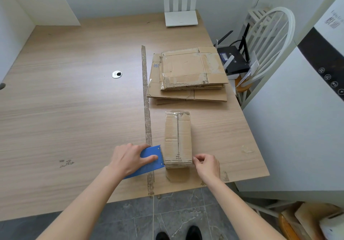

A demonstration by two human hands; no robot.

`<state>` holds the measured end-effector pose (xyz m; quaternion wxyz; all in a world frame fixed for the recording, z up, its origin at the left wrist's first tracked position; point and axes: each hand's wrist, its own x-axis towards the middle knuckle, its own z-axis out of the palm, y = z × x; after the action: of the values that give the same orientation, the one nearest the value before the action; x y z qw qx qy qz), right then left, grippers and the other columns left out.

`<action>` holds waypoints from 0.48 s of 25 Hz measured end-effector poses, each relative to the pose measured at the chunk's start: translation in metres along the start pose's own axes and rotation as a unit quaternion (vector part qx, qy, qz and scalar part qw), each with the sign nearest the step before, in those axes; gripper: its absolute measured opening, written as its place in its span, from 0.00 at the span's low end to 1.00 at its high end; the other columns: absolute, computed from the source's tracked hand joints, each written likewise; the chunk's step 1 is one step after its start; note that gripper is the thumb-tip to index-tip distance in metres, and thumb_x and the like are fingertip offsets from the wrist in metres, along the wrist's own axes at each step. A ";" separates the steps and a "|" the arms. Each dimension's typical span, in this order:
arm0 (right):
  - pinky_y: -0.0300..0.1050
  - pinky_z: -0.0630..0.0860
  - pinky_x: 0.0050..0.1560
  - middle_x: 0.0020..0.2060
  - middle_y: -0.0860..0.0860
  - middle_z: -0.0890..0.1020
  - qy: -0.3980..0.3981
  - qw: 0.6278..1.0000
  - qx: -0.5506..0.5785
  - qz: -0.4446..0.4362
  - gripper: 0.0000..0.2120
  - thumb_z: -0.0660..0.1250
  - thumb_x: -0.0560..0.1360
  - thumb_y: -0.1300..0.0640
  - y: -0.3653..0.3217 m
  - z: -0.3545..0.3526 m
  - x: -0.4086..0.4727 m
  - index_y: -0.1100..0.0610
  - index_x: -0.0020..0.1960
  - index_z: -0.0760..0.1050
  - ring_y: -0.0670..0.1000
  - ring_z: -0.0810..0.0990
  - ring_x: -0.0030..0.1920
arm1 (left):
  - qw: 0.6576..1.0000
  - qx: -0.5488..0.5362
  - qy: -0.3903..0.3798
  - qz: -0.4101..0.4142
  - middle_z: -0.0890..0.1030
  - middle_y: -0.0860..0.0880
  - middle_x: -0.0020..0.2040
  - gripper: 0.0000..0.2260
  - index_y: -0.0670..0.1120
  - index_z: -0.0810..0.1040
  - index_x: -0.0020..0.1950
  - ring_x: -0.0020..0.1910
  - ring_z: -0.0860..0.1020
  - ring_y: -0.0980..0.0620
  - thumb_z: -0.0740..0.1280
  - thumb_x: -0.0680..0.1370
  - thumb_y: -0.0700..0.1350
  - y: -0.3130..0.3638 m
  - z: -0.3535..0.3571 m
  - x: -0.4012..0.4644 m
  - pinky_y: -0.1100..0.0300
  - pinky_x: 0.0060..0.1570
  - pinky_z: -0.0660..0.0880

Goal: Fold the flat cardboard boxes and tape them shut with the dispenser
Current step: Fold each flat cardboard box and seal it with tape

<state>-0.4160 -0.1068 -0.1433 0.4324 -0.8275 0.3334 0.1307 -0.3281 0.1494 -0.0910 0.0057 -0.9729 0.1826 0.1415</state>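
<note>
Taping is the step in hand. Left hand (130, 158) grips the blue tape dispenser (149, 160), its toothed edge against the near left side of the folded box (178, 139) — which stands near the table's (74, 100) front edge. Right hand (206, 165) pinches something small beside the box's near right corner, probably the tape end. Next, I judge, draw tape across the seam. Flat boxes (188, 74) wait behind.

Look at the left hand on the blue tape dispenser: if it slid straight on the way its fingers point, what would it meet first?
Most likely the folded cardboard box: the left hand points right, and its tape dispenser already sits against the box's near-left edge.
</note>
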 end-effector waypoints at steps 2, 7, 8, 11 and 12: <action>0.50 0.74 0.67 0.62 0.50 0.82 -0.011 1.000 -0.011 0.023 0.28 0.72 0.78 0.54 -0.003 -0.001 0.000 0.53 0.76 0.69 0.53 0.78 0.65 | 1.000 0.003 -0.005 0.009 0.84 0.54 0.45 0.30 0.65 0.74 0.68 0.36 0.76 0.50 0.54 0.72 0.78 0.000 -0.004 0.001 0.58 0.33 0.69; 0.54 0.59 0.78 0.82 0.47 0.52 0.019 0.992 0.029 -0.122 0.36 0.62 0.82 0.43 -0.040 -0.005 -0.014 0.49 0.83 0.48 0.49 0.57 0.79 | 1.000 -0.026 0.010 0.013 0.84 0.54 0.44 0.30 0.65 0.73 0.67 0.36 0.78 0.51 0.53 0.72 0.77 0.009 -0.001 -0.005 0.58 0.32 0.67; 0.53 0.54 0.79 0.82 0.46 0.42 -0.038 0.989 -0.024 -0.143 0.41 0.61 0.81 0.38 -0.047 0.003 -0.020 0.49 0.83 0.41 0.49 0.49 0.81 | 0.999 -0.031 0.007 0.013 0.84 0.53 0.45 0.28 0.65 0.73 0.68 0.37 0.78 0.51 0.54 0.73 0.76 0.013 0.000 -0.006 0.57 0.32 0.67; 0.54 0.50 0.79 0.78 0.49 0.26 -0.083 0.962 -0.183 -0.184 0.45 0.56 0.81 0.34 -0.041 0.019 -0.021 0.48 0.81 0.30 0.56 0.43 0.82 | 0.999 -0.042 -0.012 0.018 0.84 0.54 0.46 0.28 0.67 0.72 0.69 0.38 0.78 0.52 0.56 0.73 0.76 0.010 -0.001 -0.012 0.57 0.33 0.67; 0.54 0.51 0.79 0.77 0.49 0.25 -0.087 0.961 -0.193 -0.178 0.44 0.56 0.81 0.34 -0.040 0.017 -0.017 0.48 0.81 0.29 0.57 0.43 0.81 | 0.998 -0.051 -0.023 0.019 0.83 0.55 0.45 0.28 0.68 0.71 0.69 0.37 0.77 0.52 0.55 0.73 0.77 0.002 -0.002 -0.014 0.58 0.33 0.67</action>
<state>-0.4011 -0.0695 -0.1197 0.3078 -0.9267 0.1101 0.1855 -0.3410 0.1522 -0.0853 -0.0424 -0.9649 0.1933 0.1728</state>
